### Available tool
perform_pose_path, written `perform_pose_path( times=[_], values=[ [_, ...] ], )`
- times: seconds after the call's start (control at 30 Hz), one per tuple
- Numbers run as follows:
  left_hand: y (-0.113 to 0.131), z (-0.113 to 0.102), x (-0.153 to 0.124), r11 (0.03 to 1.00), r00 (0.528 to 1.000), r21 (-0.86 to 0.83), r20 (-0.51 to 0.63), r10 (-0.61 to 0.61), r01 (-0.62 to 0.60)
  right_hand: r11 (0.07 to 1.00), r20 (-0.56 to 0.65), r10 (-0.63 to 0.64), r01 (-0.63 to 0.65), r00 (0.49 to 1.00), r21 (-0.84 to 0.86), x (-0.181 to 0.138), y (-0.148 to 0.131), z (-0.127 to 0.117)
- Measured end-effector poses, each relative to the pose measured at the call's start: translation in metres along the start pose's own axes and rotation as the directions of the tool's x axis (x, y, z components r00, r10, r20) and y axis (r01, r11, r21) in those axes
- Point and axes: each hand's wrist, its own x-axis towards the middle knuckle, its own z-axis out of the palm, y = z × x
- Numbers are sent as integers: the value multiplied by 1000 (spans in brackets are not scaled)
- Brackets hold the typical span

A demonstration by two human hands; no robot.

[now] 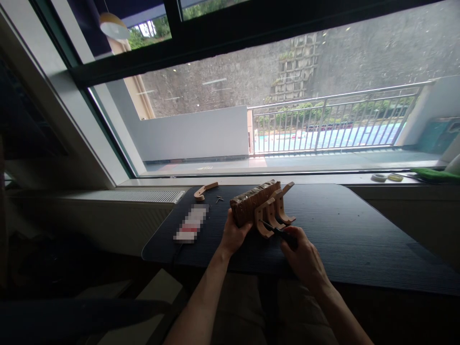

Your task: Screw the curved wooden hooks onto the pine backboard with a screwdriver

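Note:
A wooden rack point(251, 203) with several curved wooden hooks fixed to its side stands on the dark table point(359, 230). My left hand point(233, 235) is closed round the rack's near end and steadies it. My right hand point(302, 251) grips a black screwdriver point(278, 231) whose tip points at the nearest hook point(262, 225). One loose wooden hook point(205, 190) lies at the table's far left, with a few small screws point(218, 199) beside it.
A blurred flat packet point(190, 224) lies on the table to the left of the rack. On the windowsill at the right sit tape rolls point(386, 178) and a green item point(436, 175). A radiator grille point(140, 195) runs along the left. A large window faces me.

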Motion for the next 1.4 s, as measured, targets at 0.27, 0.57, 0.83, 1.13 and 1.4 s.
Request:
perform_pose_path(
  times=[0.27, 0.57, 0.83, 1.13, 1.4],
  values=[
    [4, 0, -1, 1000, 1000, -10, 0, -14, 14, 993, -79, -90, 96, 993, 73, 0, 7, 3],
    [5, -1, -1, 999, 1000, -48, -4, -24, 24, 993, -66, -107, 110, 992, 35, 1, 7, 1],
    [1, 0, -1, 1000, 1000, -18, -1, 7, -8, 997, 16, -45, 46, 999, -63, -1, -4, -3],
    [2, 0, 0, 999, 1000, -33, -7, 3, -3, 998, -20, -58, 58, 998, 31, -1, 1, 0],
    [3, 0, -1, 1000, 1000, -30, 1, 3, -3, 990, -91, -125, 130, 988, 48, -1, 4, -1]
  ],
)
